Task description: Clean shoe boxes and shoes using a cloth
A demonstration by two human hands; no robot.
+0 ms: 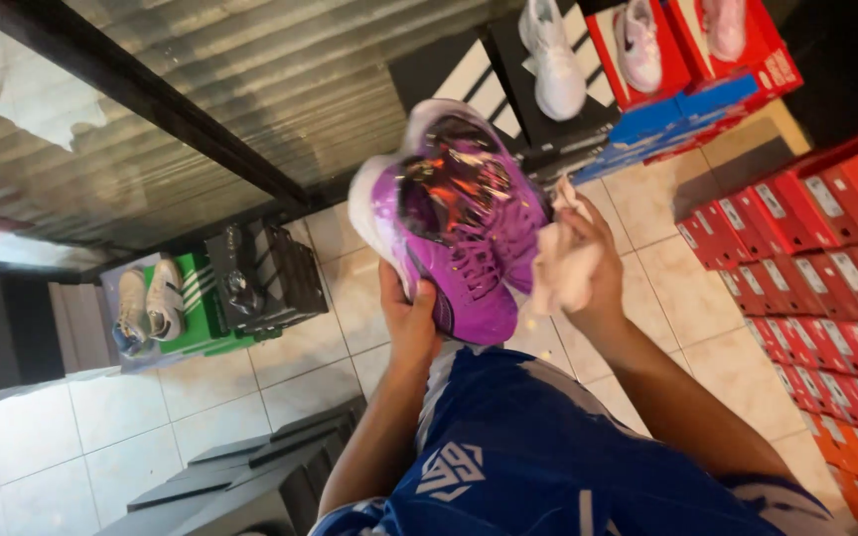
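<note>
Sneaker [454, 213], purple with a white sole, is sitting up at the centre of the view, held off the floor in front of the person's blue jersey [538, 452]. The left hand [411, 316] is clamping it from below at about six o'clock, fingers curling around the near end. The right hand [588, 263] is closing on a pale cloth [560, 273] and pressing it against the shoe's side at three o'clock, right by the laces. So both hands are busy, one gripping, one wiping.

Judging by this hold, the wipe is going best if the left hand is keeping the shoe steady while the cloth is working in short strokes along the upper, and turning the shoe is bringing fresh areas round to the cloth rather than stretching the wrist. The glossy patterned panel at twelve o'clock is probably wanting a light touch.

Around them: red boxes [826, 258] are stacking up at three o'clock, a white sneaker [553, 55] is resting on a black box at one o'clock, and a pale pair [148, 306] is sitting on a green box at nine o'clock on the tiled floor [42, 447].
</note>
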